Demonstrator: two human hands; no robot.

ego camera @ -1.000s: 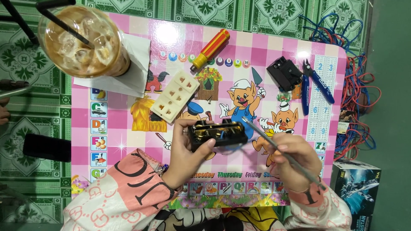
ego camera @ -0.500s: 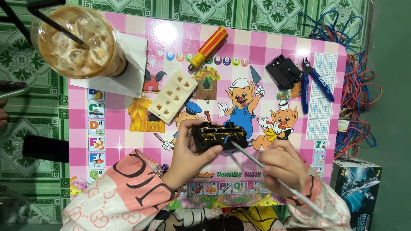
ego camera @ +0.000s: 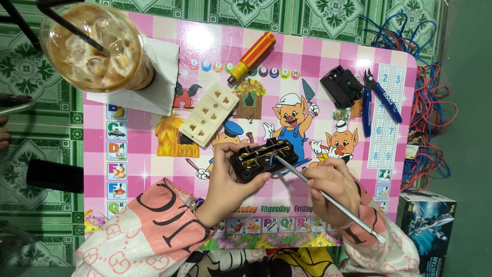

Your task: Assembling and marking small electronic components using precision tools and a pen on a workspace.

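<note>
My left hand (ego camera: 230, 179) grips a black socket base (ego camera: 264, 160) with brass strips and springs, held just above the pink cartoon table (ego camera: 154, 154). My right hand (ego camera: 333, 187) holds thin metal tweezers (ego camera: 328, 197) like a pen, their tip touching the right end of the base. A cream socket cover (ego camera: 209, 114) with several holes lies on the table above my left hand.
An iced coffee cup (ego camera: 95, 46) with a straw stands on a white napkin at the back left. A red-and-yellow screwdriver (ego camera: 252, 56), a black plastic part (ego camera: 341, 85) and blue cutters (ego camera: 379, 95) lie along the back. Tangled wires (ego camera: 430, 107) and a box (ego camera: 428, 228) sit at the right.
My right hand has swung the tweezers down so the tip now meets the socket base's right end. The left hand has shifted the base slightly.
</note>
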